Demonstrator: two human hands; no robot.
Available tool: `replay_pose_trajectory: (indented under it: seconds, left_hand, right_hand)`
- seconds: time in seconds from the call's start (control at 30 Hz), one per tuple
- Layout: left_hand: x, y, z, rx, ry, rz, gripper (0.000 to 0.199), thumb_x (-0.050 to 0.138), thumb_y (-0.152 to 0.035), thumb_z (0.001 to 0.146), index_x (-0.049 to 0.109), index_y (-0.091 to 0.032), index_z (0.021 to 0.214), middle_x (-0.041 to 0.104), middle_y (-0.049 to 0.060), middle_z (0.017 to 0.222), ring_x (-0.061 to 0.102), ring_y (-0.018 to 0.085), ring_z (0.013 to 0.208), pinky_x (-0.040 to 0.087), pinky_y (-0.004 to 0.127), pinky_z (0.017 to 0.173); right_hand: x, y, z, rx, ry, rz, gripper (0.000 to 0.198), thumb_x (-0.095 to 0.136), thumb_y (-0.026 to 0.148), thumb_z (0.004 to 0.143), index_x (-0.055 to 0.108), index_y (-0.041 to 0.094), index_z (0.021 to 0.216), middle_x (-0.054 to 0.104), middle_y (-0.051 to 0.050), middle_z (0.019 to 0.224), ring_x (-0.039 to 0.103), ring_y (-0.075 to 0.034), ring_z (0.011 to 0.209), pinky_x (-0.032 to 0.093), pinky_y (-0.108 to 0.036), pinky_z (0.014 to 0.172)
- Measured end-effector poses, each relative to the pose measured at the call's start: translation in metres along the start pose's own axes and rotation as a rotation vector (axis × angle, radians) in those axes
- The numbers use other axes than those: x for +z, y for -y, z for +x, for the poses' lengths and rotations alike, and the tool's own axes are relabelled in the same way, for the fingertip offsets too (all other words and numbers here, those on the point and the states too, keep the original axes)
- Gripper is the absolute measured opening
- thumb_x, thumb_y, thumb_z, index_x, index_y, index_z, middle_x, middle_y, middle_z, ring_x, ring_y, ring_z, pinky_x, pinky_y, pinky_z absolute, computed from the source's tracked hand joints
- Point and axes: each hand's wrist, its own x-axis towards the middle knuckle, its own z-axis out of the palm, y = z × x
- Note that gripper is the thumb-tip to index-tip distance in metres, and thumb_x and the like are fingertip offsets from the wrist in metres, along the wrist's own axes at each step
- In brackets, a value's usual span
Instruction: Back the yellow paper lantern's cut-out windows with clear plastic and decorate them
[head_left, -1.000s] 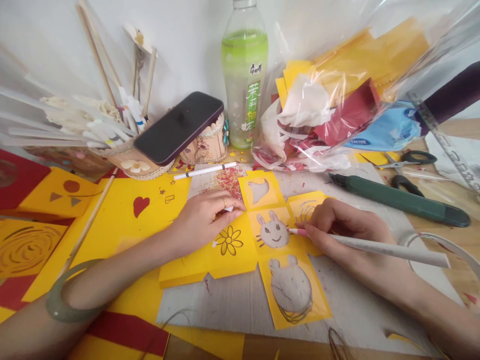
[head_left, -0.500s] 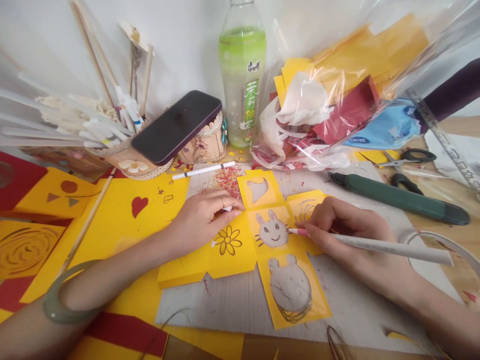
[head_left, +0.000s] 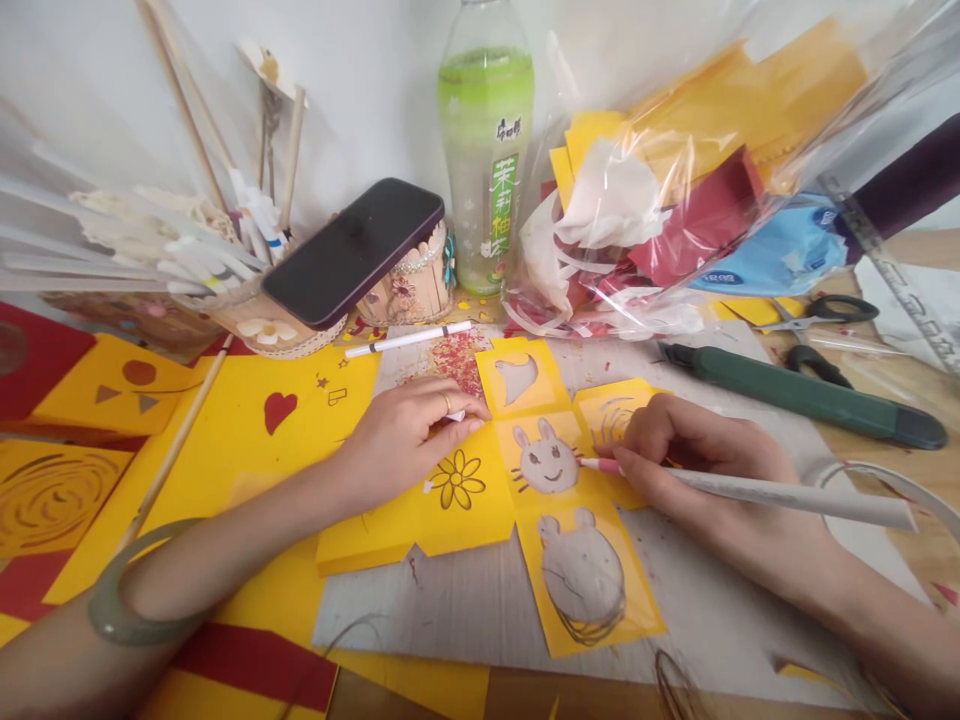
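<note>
A yellow paper cutout (head_left: 457,530) with several square panels, some with film-covered openings, lies on a grey board. Its middle panel bears a bunny face (head_left: 551,468) with whiskers. My right hand (head_left: 694,455) grips a white marker pen (head_left: 795,496) with a pink collar, its tip touching the right side of the bunny face. My left hand (head_left: 409,425) rests on the cutout beside a panel with a flower outline (head_left: 457,481). Its fingers are closed around a small white cap-like piece (head_left: 455,415), mostly hidden. Below the bunny, another panel has a round eared shape (head_left: 583,570).
Behind stand a drink bottle (head_left: 484,170), a phone (head_left: 356,250) propped on small baskets, and a plastic bag of paper scraps (head_left: 622,220). A green utility knife (head_left: 802,390) and scissors (head_left: 832,310) lie right. A capped marker (head_left: 409,339) and wooden stick (head_left: 176,445) lie left.
Almost nothing differs. Both hands keep their places and the marker tip stays at the bunny's right side; the view shifts very slightly.
</note>
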Motion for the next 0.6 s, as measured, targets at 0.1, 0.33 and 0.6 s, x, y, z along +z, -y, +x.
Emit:
replay_pose_trajectory:
  seconds: [0.1,0.33,0.6]
  left_hand:
    - [0.0002,0.0004,0.0003,0.015,-0.004,0.007,0.016,0.049,-0.02,0.088,0.065,-0.018,0.091,0.066,0.001,0.086,0.06,0.013,0.08,0.045,0.025,0.07]
    - [0.0,0.0005,0.001,0.023,-0.001,0.002,0.016,0.049,-0.02,0.089,0.065,-0.017,0.09,0.066,0.001,0.086,0.06,0.013,0.08,0.044,0.025,0.071]
    - [0.0003,0.0015,0.0001,0.011,0.002,0.01,0.016,0.049,-0.021,0.089,0.065,-0.018,0.091,0.066,0.001,0.087,0.06,0.014,0.082,0.044,0.027,0.071]
  right_hand:
    - [0.0001,-0.0003,-0.0002,-0.011,0.018,-0.025,0.028,0.054,0.026,0.083,0.037,0.023,0.061,0.044,0.004,0.058,0.041,-0.012,0.055,0.032,-0.025,0.047]
    - [0.0,0.0029,0.0,-0.008,0.003,-0.018,0.027,0.053,0.026,0.081,0.038,0.023,0.059,0.044,0.004,0.057,0.044,-0.012,0.055,0.035,-0.025,0.048]
    - [-0.0007,0.0048,-0.0006,0.0,0.011,-0.006,0.027,0.053,0.023,0.079,0.037,0.023,0.058,0.047,0.002,0.056,0.052,-0.014,0.058,0.037,-0.025,0.047]
